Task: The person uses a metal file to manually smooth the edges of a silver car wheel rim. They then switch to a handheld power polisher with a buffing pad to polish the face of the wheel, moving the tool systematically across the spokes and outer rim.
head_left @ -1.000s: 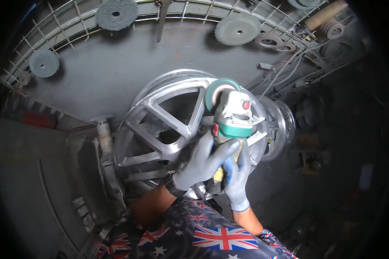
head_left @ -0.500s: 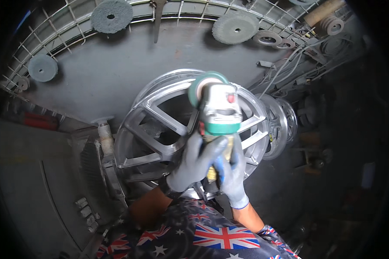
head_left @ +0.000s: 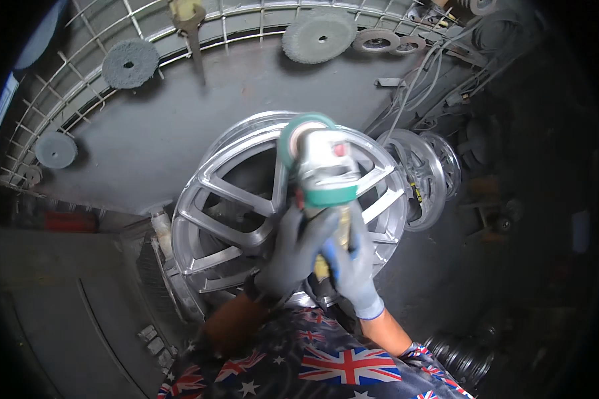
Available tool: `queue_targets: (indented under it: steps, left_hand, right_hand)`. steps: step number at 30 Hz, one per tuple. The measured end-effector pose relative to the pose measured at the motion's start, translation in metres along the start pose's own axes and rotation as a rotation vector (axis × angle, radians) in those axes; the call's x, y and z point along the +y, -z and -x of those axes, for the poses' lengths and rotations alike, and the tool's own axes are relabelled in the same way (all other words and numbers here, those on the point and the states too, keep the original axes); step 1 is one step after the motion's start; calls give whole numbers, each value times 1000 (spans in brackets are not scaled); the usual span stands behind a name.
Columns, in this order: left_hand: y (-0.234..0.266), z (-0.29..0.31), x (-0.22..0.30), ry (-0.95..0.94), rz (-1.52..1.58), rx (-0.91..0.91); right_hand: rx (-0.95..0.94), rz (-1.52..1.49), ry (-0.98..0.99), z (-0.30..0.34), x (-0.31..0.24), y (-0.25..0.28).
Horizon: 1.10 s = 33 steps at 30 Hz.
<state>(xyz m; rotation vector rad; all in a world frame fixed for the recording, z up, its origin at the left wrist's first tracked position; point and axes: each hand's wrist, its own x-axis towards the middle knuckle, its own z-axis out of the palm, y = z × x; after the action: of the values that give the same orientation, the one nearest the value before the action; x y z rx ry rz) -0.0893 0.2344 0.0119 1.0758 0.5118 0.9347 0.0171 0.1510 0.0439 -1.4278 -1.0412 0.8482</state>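
Observation:
Both gloved hands hold an angle grinder (head_left: 329, 173) with a silver head and a green band, blurred by motion. Its green disc (head_left: 287, 143) is over the far part of a silver alloy wheel (head_left: 229, 189); whether it touches the metal I cannot tell. My left hand (head_left: 287, 256), in a grey glove, is closed around the left side of the yellowish grinder body. On the right side of that body my right hand (head_left: 356, 272) is closed too, in a grey glove with blue on it. The grinder and hands hide the wheel's middle.
More alloy wheels (head_left: 427, 176) stand at the right, beside hanging cables (head_left: 406, 100). Along the back, a wire rack (head_left: 263, 33) carries round buffing discs (head_left: 319, 36) and a hanging metal tool (head_left: 194, 46). Small pale blocks (head_left: 156, 346) lie at the lower left.
My view has turned, so the rack and its discs sit further left. The grinder and hands appear slightly further left, still over the wheel. Both hands keep their hold.

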Motion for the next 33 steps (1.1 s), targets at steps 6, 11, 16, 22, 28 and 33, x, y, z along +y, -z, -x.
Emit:
queue_targets:
  steps: [6,11,16,22,28,33]
  left_hand:
    - [-9,5,-2,145,158,6]
    - [-16,-9,5,152,39,-63]
    - [-19,9,26,158,269,93]
    - [-14,0,14,85,-166,23]
    - [-15,1,27,195,20,87]
    - [0,-6,6,64,-293,6]
  right_hand:
    - [1,28,49,4,18,11]
    - [77,-140,-12,2,4,10]
    - [-31,26,87,-1,5,1]
    - [58,-108,-21,1,-5,6]
    - [28,12,40,2,3,2]
    - [111,-122,-5,-4,-2,0]
